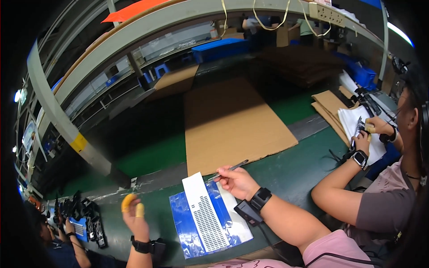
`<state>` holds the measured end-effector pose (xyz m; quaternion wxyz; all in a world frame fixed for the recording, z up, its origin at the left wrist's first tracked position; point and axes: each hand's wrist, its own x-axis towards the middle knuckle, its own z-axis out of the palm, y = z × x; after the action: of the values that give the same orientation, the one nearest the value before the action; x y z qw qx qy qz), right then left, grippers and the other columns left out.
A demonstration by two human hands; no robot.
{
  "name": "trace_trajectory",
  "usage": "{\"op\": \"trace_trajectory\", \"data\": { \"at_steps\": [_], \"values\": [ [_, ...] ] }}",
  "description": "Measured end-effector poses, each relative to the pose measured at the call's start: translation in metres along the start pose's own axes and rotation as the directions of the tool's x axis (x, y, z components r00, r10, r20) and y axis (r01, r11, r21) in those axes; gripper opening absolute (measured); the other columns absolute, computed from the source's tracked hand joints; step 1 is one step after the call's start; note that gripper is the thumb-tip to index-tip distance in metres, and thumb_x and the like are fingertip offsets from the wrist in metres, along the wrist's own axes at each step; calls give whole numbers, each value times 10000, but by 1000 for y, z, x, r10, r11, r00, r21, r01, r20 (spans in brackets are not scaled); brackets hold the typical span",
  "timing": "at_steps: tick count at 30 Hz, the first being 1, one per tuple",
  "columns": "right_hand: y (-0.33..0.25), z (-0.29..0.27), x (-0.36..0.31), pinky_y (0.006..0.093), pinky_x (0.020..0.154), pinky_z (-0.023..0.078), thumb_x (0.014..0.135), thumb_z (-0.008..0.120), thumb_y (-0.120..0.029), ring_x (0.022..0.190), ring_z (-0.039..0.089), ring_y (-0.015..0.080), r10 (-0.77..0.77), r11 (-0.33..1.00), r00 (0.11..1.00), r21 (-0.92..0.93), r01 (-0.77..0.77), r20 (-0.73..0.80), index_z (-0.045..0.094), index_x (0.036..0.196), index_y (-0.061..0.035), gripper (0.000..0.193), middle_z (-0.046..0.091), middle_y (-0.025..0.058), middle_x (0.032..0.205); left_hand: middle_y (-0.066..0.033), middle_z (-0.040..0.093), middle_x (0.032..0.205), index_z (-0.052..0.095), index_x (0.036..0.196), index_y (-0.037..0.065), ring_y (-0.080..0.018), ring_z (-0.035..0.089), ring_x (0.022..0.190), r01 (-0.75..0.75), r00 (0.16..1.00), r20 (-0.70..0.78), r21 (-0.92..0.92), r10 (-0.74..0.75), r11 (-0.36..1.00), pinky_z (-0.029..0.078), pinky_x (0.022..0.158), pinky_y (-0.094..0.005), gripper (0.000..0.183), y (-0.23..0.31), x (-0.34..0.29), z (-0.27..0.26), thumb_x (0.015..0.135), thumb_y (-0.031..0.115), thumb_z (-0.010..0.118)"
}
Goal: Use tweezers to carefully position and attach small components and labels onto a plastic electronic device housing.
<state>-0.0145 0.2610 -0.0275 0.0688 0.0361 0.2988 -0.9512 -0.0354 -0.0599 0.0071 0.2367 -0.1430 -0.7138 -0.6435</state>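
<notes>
My right hand (240,183) is closed round slim dark tweezers (238,165), their low end near the top of a white label sheet (206,219). Rows of small dark rectangular labels cover the lower part of that sheet. Beneath it lies a shiny blue-and-white plastic bag (181,223) on the green bench. Left of the bag, my left hand (135,216) is raised with yellow covers on its thumb and a finger. Those fingers stand apart, and I see nothing between them. Both my wrists wear black straps with small boxes.
A large cardboard sheet (232,125) spans the bench ahead. At right, a co-worker's hands (371,134) handle dark parts over white sheets. Another person works at far left beside black parts (89,219). A grey post (62,111) and an overhead beam with hanging cables frame the bench.
</notes>
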Motion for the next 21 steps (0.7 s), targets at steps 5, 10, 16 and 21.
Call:
{"op": "trace_trajectory", "data": {
  "at_steps": [5,10,16,21],
  "values": [
    [4,-1,-3,193,493,396,846,541,-120,574,500,86,-6,1000,1000,-18,6,-24,558,875,-20,105,586,83,731,-52,545,967,501,1042,18,-112,533,816,303,921,314,-206,-230,931,429,699,-220,280,-22,13,65,768,-34,519],
    [3,0,-1,198,473,364,830,561,-102,572,496,94,46,998,998,-41,-48,-38,565,886,-14,105,582,87,756,-65,558,888,515,1014,11,-105,519,700,483,863,336,-332,-376,811,412,621,-213,247,-45,11,75,769,27,540],
    [-1,-1,7,186,452,359,822,575,-107,547,482,80,55,996,998,-71,-57,-33,564,843,-12,97,592,93,727,-47,538,877,493,1042,7,-75,460,672,531,837,377,-388,-396,753,368,613,-171,241,-39,16,78,807,53,522],
    [0,-1,10,188,449,367,826,571,-116,550,497,79,51,995,995,-79,-58,-82,552,842,-23,96,593,96,726,-35,530,867,482,1049,5,-69,445,661,502,837,409,-308,-364,808,347,606,-165,243,-39,15,81,814,56,516]
  ]
}}
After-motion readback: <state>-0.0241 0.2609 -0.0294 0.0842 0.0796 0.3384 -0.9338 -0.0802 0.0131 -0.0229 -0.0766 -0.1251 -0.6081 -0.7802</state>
